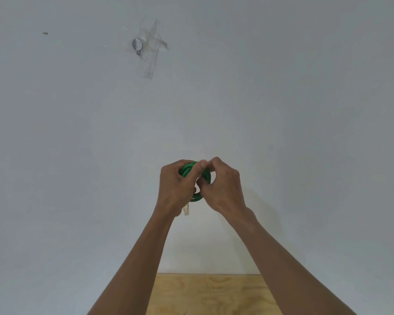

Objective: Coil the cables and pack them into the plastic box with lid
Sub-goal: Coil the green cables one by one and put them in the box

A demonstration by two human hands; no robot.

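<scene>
A green cable [187,169] wound into a small coil is held up in front of a pale wall. My left hand [176,189] grips the coil from the left, thumb laid over its loops. My right hand [223,186] pinches the coil's right side, fingers curled into the loops. A clear plug end [186,210] of the cable hangs below my left hand. The plastic box and its lid are out of view.
A light wooden tabletop [209,294] shows at the bottom between my forearms. On the wall at upper left sits a small metal fitting [137,45] with strips of clear tape [154,53] beside it.
</scene>
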